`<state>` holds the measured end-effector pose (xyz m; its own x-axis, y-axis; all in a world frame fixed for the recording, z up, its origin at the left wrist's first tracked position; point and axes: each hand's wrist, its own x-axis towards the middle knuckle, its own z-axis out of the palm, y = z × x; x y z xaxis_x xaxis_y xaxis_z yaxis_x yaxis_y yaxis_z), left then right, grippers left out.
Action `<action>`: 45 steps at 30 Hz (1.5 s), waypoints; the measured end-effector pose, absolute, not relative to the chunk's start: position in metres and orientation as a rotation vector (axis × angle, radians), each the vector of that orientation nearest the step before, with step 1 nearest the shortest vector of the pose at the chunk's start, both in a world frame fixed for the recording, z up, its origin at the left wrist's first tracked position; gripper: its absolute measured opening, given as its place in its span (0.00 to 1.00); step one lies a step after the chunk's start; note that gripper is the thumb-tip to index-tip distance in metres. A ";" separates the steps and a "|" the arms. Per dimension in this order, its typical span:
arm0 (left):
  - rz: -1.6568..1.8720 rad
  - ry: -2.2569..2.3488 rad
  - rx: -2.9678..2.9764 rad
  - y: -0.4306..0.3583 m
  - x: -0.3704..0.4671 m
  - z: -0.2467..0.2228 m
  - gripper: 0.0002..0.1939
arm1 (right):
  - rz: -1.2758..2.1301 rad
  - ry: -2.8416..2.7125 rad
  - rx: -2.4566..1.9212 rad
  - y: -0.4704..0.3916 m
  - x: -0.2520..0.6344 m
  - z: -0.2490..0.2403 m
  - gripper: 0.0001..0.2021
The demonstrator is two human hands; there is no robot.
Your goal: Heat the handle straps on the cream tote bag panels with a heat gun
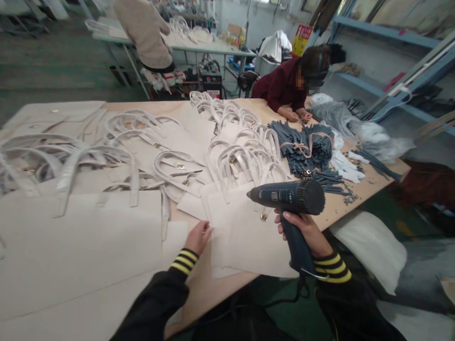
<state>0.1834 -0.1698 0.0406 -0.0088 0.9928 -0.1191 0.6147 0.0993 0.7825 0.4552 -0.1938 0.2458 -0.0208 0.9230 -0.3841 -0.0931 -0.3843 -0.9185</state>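
My right hand [307,232] is wrapped round the grip of a dark blue heat gun [284,196]. Its nozzle points left, above a flat cream handbag [256,241] at the near edge of the table. At the bag's left edge my left hand [199,237] is closed, with thumb and fingertips pinching that edge. A small gold clasp [263,217] shows on the bag just below the heat gun. The gun's black cord hangs down from the grip past the table edge.
Cream bags with looped handles [234,156] crowd the table, and a large bag [78,241] lies at left. Tied dark strips [302,147] and white gloves [346,163] lie at right. A co-worker [284,85] leans on the far edge. A white sack [369,246] stands beside the table.
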 end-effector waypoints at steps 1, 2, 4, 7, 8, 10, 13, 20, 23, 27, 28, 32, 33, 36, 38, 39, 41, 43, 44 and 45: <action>0.641 1.685 1.627 -0.171 0.201 0.040 0.11 | 1.530 -0.918 -1.424 -0.198 0.460 0.248 0.17; 0.557 1.692 1.666 -0.169 0.221 0.040 0.12 | 1.515 -0.913 -1.442 -0.204 0.466 0.252 0.17; 0.380 1.767 1.733 -0.161 0.261 0.041 0.16 | 1.471 -0.896 -1.500 -0.219 0.481 0.259 0.17; 0.206 1.857 1.739 -0.149 0.303 0.042 0.22 | 1.404 -0.830 -1.589 -0.243 0.506 0.267 0.18; 0.198 1.865 1.708 -0.146 0.309 0.042 0.21 | 1.393 -0.805 -1.616 -0.250 0.514 0.268 0.18; 0.263 1.854 1.628 -0.141 0.309 0.041 0.13 | 1.391 -0.774 -1.647 -0.263 0.526 0.269 0.17; 0.558 1.809 1.540 -0.136 0.290 0.040 0.08 | 1.437 -0.758 -1.603 -0.274 0.538 0.265 0.16; 0.817 1.916 1.234 -0.151 0.249 0.040 0.09 | 1.544 -0.679 -1.421 -0.262 0.535 0.246 0.16; 0.817 1.911 1.223 -0.159 0.251 0.038 0.09 | 1.610 -0.739 -1.346 -0.247 0.520 0.243 0.15; 0.837 1.915 1.237 -0.162 0.256 0.039 0.10 | 1.657 -0.825 -1.285 -0.222 0.498 0.241 0.14; 0.844 1.915 1.244 -0.161 0.256 0.040 0.10 | 1.658 -0.847 -1.280 -0.218 0.495 0.240 0.14; 0.868 1.905 1.267 -0.160 0.253 0.042 0.10 | 1.617 -0.907 -1.352 -0.220 0.502 0.238 0.14; 0.867 1.903 1.268 -0.159 0.252 0.042 0.10 | 1.597 -0.896 -1.391 -0.225 0.508 0.239 0.14; 0.848 1.911 1.267 -0.157 0.250 0.042 0.11 | 1.503 -0.836 -1.510 -0.245 0.535 0.245 0.15; 0.828 1.916 1.270 -0.156 0.248 0.042 0.11 | 1.445 -0.822 -1.588 -0.256 0.553 0.250 0.15; 0.817 1.916 1.270 -0.154 0.247 0.042 0.11 | 1.428 -0.821 -1.622 -0.260 0.561 0.252 0.15; 0.796 1.906 1.271 -0.152 0.244 0.042 0.11 | 1.413 -0.810 -1.664 -0.264 0.572 0.254 0.16; 0.766 1.897 1.276 -0.148 0.239 0.040 0.11 | 1.390 -0.802 -1.684 -0.264 0.578 0.252 0.17; 0.746 1.892 1.283 -0.146 0.237 0.039 0.11 | 1.376 -0.805 -1.686 -0.262 0.580 0.250 0.17; 0.724 1.887 1.293 -0.144 0.234 0.038 0.11 | 1.363 -0.809 -1.679 -0.259 0.581 0.247 0.17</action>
